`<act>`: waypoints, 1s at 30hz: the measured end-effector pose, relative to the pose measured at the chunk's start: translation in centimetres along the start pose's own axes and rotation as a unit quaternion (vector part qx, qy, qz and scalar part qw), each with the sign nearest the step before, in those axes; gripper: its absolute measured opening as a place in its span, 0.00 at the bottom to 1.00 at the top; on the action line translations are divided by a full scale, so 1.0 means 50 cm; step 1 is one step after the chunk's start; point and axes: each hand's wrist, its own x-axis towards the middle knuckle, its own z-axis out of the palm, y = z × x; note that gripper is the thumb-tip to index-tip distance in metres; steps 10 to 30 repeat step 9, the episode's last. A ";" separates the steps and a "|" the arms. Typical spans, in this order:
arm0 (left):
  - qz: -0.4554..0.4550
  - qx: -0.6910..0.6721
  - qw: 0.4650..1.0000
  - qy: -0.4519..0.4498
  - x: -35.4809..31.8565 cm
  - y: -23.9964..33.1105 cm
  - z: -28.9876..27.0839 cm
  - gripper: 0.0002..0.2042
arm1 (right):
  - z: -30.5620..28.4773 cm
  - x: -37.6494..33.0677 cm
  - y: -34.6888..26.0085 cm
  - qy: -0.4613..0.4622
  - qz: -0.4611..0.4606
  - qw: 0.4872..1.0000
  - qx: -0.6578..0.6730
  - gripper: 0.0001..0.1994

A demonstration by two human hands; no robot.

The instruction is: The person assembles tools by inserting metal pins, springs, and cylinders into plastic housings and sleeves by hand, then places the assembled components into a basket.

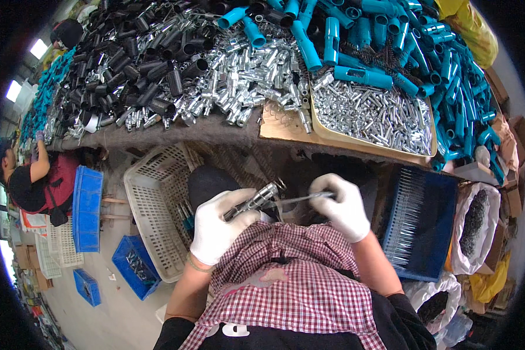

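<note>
My left hand [219,226], in a white glove, is closed round a shiny metal cylindrical fitting [260,198] above my lap. It tilts up to the right, and a coil spring [280,184] shows at its far end. Opposite, my gloved right hand [343,205] pinches a thin grey metal rod [300,199]. The rod runs left toward the fitting; whether the two touch, I cannot tell. Beyond my hands, a shallow tray [316,119] on the bench holds many small metal pins and nuts.
Heaps of black sleeves [151,70], metal fittings [239,76] and teal tubes [364,35] cover the bench. A cream crate [135,185] stands left of me, with blue bins [87,204] beyond. A blue tray of rods [426,221] lies right. Another person [41,181] works far left.
</note>
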 end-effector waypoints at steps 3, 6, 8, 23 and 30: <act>0.027 0.034 0.999 -0.004 -0.003 0.001 -0.019 0.17 | -0.061 -0.002 -0.012 0.032 0.011 0.999 0.003 0.07; 0.040 0.079 0.996 -0.028 -0.001 0.014 -0.022 0.15 | -0.076 -0.004 -0.030 0.041 0.022 0.999 0.027 0.07; 0.073 0.087 0.992 -0.055 0.001 0.013 -0.020 0.14 | -0.071 0.002 -0.038 0.011 -0.027 0.999 -0.018 0.08; 0.074 0.086 0.992 -0.055 0.002 0.014 -0.019 0.14 | -0.070 0.000 -0.051 -0.022 0.026 0.999 -0.006 0.08; 0.074 0.086 0.992 -0.055 0.002 0.014 -0.019 0.14 | -0.070 0.000 -0.051 -0.022 0.026 0.999 -0.006 0.08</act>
